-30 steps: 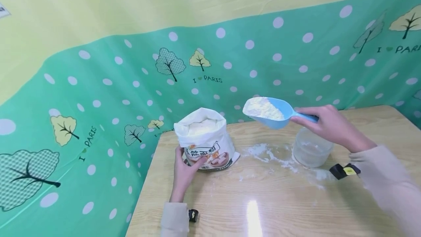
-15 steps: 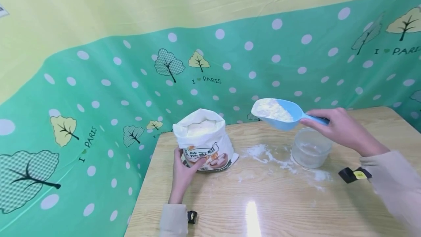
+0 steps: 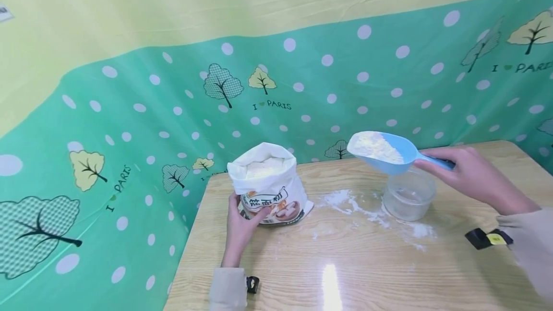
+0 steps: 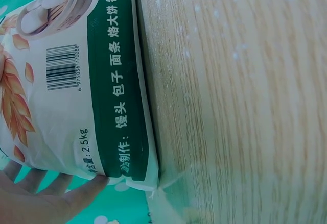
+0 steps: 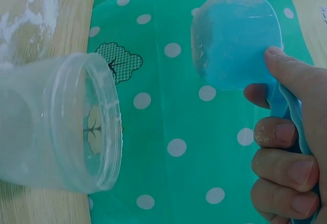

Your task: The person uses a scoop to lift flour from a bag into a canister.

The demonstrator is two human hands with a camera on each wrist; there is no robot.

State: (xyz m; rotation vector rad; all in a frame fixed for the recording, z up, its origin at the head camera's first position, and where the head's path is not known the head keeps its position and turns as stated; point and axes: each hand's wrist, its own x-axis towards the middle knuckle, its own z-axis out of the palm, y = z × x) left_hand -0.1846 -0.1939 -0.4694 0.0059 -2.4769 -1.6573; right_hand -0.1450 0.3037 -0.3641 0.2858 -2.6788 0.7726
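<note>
My left hand point(image 3: 242, 227) grips the upright white printed bag point(image 3: 278, 198) at centre frame, thumb across its front, fingers spread along its side, probably to steady it. My right hand point(image 3: 475, 176), right of centre, curls firmly round the handle of a light-blue plastic scoop point(image 3: 402, 150) heaped with white powder point(image 3: 373, 147); I judge I keep it nearly level so nothing spills. Just below it, without touching, a clear round plastic container point(image 3: 408, 200) stands open-mouthed on the pale wood-grain table point(image 3: 294, 263), likely within easy reach. I count one bag, one scoop and one container; the powder smears point(image 3: 339, 199) between bag and container are too scattered to count.
</note>
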